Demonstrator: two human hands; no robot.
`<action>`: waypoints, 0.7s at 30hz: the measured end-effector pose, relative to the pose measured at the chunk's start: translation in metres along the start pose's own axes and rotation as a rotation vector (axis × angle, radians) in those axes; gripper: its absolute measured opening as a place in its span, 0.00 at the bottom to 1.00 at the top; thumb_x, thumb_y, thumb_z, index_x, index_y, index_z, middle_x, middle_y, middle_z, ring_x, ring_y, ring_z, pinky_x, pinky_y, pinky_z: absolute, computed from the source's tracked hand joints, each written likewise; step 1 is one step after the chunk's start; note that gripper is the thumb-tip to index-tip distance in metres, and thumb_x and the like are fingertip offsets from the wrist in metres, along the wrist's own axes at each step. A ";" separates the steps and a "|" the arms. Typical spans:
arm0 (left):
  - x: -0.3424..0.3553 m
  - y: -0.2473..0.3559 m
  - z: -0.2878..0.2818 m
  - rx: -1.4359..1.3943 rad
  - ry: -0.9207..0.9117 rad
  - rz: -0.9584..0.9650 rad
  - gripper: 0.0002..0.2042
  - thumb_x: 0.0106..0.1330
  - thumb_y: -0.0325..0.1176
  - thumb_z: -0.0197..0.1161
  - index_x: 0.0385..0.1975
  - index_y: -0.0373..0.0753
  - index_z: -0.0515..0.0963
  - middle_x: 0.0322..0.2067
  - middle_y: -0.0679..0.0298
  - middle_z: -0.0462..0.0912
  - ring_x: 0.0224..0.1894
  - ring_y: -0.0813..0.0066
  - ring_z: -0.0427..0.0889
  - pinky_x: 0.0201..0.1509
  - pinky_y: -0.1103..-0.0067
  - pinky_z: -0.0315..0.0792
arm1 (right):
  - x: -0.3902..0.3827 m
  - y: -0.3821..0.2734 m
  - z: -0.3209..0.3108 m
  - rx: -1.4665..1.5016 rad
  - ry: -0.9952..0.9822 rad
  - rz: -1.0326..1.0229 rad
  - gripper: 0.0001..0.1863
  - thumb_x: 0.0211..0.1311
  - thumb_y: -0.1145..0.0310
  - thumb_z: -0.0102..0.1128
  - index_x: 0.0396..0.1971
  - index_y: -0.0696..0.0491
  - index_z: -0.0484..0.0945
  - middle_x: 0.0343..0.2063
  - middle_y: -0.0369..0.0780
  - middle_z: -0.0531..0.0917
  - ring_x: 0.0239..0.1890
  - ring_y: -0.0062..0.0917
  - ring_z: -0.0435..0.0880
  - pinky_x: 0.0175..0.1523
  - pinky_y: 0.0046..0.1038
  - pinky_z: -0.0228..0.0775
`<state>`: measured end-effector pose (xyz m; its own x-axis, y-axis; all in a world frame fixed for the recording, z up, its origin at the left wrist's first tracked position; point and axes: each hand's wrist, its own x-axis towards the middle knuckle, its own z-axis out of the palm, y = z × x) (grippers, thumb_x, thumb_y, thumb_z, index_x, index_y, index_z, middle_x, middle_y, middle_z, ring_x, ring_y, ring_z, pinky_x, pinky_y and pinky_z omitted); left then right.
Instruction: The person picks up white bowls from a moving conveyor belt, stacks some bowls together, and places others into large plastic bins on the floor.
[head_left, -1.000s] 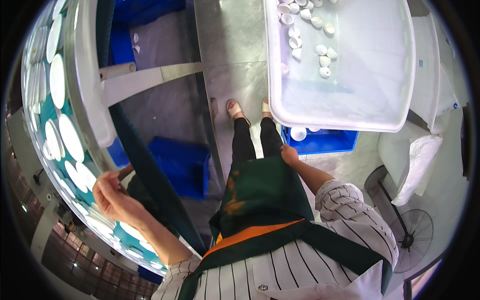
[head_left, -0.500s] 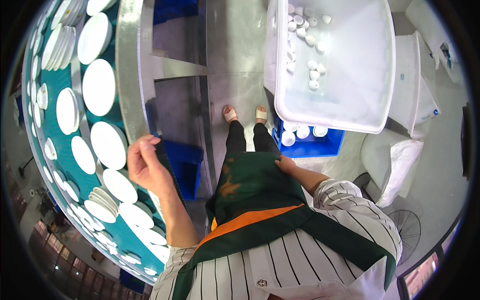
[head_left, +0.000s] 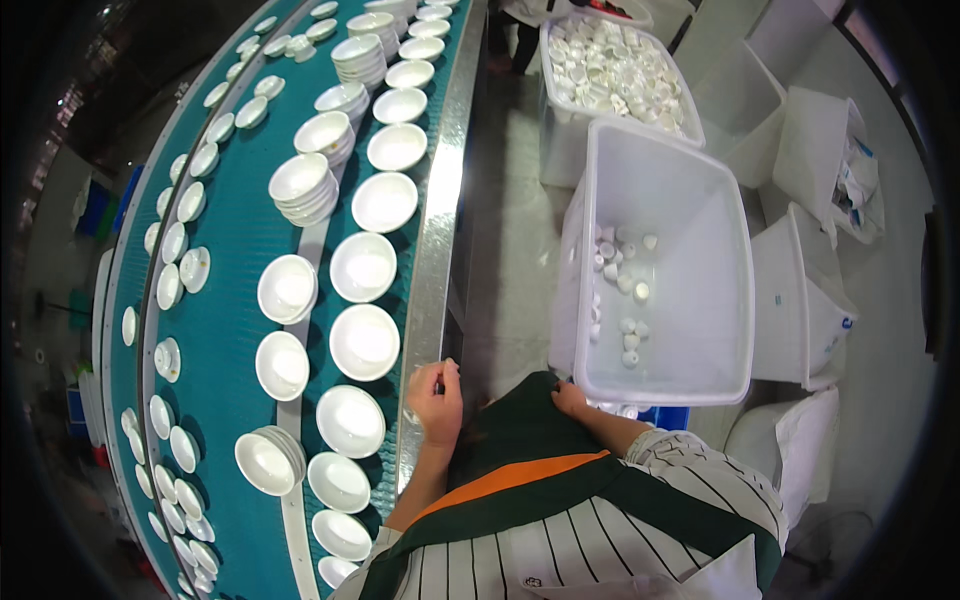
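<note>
My left hand (head_left: 436,400) has its fingers curled beside the conveyor's metal edge (head_left: 450,180); what it holds, if anything, I cannot make out. My right hand (head_left: 570,400) is closed on the edge of my dark green apron (head_left: 520,420). On the green belt (head_left: 200,340) to my left are rows of white bowls (head_left: 360,340) and bowl stacks (head_left: 300,180). Just beyond my right hand stands a large translucent tub (head_left: 690,290) with several small white cups (head_left: 640,290) in it.
Another tub (head_left: 560,140) full of small white pieces (head_left: 610,70) stands farther along. A person's dark-clad leg (head_left: 525,40) is at the top. White bins (head_left: 790,320) and sacks line the right. A blue crate (head_left: 670,415) sits under the near tub.
My view has swung up from my feet and along the conveyor, showing far more bowls and the second tub. My left hand appears farther right; my right hand still grips the apron.
</note>
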<state>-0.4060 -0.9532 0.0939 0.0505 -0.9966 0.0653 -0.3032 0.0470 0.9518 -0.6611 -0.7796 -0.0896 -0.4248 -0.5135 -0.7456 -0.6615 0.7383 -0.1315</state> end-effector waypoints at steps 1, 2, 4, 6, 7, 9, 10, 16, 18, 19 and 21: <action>0.005 -0.002 0.002 0.008 0.003 0.041 0.04 0.55 0.25 0.60 0.20 0.36 0.74 0.17 0.62 0.72 0.20 0.67 0.69 0.26 0.75 0.62 | 0.009 -0.008 -0.007 0.011 0.026 -0.048 0.19 0.51 0.62 0.51 0.41 0.56 0.75 0.37 0.51 0.79 0.44 0.43 0.76 0.50 0.38 0.67; 0.009 -0.002 0.003 0.036 -0.004 0.085 0.05 0.56 0.25 0.59 0.20 0.35 0.74 0.18 0.62 0.73 0.20 0.70 0.69 0.25 0.77 0.61 | 0.018 -0.014 -0.015 0.021 0.049 -0.095 0.19 0.51 0.61 0.51 0.41 0.56 0.75 0.37 0.51 0.79 0.44 0.44 0.76 0.50 0.37 0.67; 0.018 -0.005 0.007 0.071 -0.019 0.142 0.05 0.56 0.25 0.59 0.19 0.35 0.74 0.18 0.62 0.75 0.20 0.70 0.70 0.24 0.77 0.62 | 0.030 -0.033 -0.035 0.053 0.047 -0.165 0.20 0.51 0.61 0.52 0.42 0.57 0.75 0.38 0.51 0.79 0.43 0.44 0.76 0.51 0.36 0.67; 0.030 -0.005 0.009 0.084 -0.022 0.174 0.05 0.55 0.25 0.60 0.19 0.36 0.74 0.17 0.62 0.75 0.19 0.68 0.71 0.24 0.77 0.63 | 0.054 -0.052 -0.049 0.008 -0.002 -0.197 0.20 0.51 0.60 0.52 0.42 0.55 0.75 0.39 0.49 0.79 0.44 0.43 0.76 0.51 0.36 0.67; 0.036 -0.004 0.012 0.093 -0.037 0.180 0.05 0.54 0.25 0.61 0.19 0.36 0.75 0.17 0.62 0.75 0.19 0.67 0.72 0.23 0.77 0.63 | 0.064 -0.060 -0.056 -0.007 -0.027 -0.211 0.20 0.50 0.59 0.52 0.42 0.53 0.76 0.39 0.49 0.79 0.44 0.42 0.76 0.51 0.36 0.67; 0.047 -0.002 0.019 0.094 -0.065 0.148 0.04 0.54 0.26 0.61 0.19 0.36 0.76 0.17 0.61 0.77 0.19 0.66 0.75 0.23 0.77 0.66 | 0.088 -0.078 -0.069 -0.072 -0.067 -0.217 0.19 0.51 0.59 0.52 0.42 0.53 0.76 0.39 0.47 0.79 0.44 0.42 0.77 0.50 0.36 0.68; 0.054 -0.004 0.023 0.081 -0.094 0.119 0.04 0.54 0.27 0.61 0.20 0.35 0.76 0.18 0.60 0.77 0.20 0.66 0.77 0.23 0.77 0.68 | 0.100 -0.088 -0.075 -0.104 -0.092 -0.220 0.19 0.51 0.59 0.52 0.42 0.52 0.76 0.39 0.46 0.80 0.44 0.41 0.77 0.50 0.36 0.68; 0.128 0.004 0.073 0.172 -0.173 0.174 0.03 0.53 0.29 0.63 0.22 0.38 0.77 0.18 0.60 0.77 0.17 0.66 0.75 0.20 0.77 0.66 | 0.194 -0.153 -0.121 -0.047 -0.155 -0.379 0.19 0.51 0.57 0.53 0.40 0.51 0.77 0.38 0.46 0.80 0.43 0.39 0.77 0.51 0.35 0.67; 0.161 0.010 0.096 0.205 -0.200 0.161 0.03 0.53 0.30 0.63 0.22 0.39 0.77 0.18 0.60 0.77 0.17 0.65 0.75 0.19 0.76 0.66 | 0.226 -0.166 -0.140 -0.134 -0.110 -0.442 0.19 0.52 0.56 0.53 0.41 0.51 0.77 0.38 0.45 0.80 0.43 0.38 0.78 0.50 0.34 0.68; 0.176 0.010 0.109 0.240 -0.200 0.158 0.04 0.54 0.31 0.63 0.22 0.39 0.78 0.17 0.60 0.77 0.17 0.65 0.75 0.19 0.76 0.66 | 0.241 -0.173 -0.154 -0.199 -0.069 -0.477 0.19 0.52 0.56 0.54 0.41 0.50 0.77 0.38 0.44 0.80 0.43 0.37 0.78 0.50 0.33 0.68; 0.206 0.007 0.135 0.280 -0.199 0.210 0.04 0.54 0.31 0.63 0.21 0.40 0.78 0.17 0.61 0.76 0.17 0.65 0.75 0.19 0.76 0.66 | 0.284 -0.175 -0.172 -0.148 -0.031 -0.481 0.19 0.52 0.55 0.53 0.40 0.50 0.78 0.36 0.43 0.81 0.41 0.36 0.79 0.48 0.32 0.69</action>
<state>-0.5262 -1.1675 0.0741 -0.2170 -0.9622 0.1644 -0.5365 0.2583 0.8034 -0.7727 -1.1299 -0.1657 -0.0332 -0.7652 -0.6430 -0.8591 0.3506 -0.3729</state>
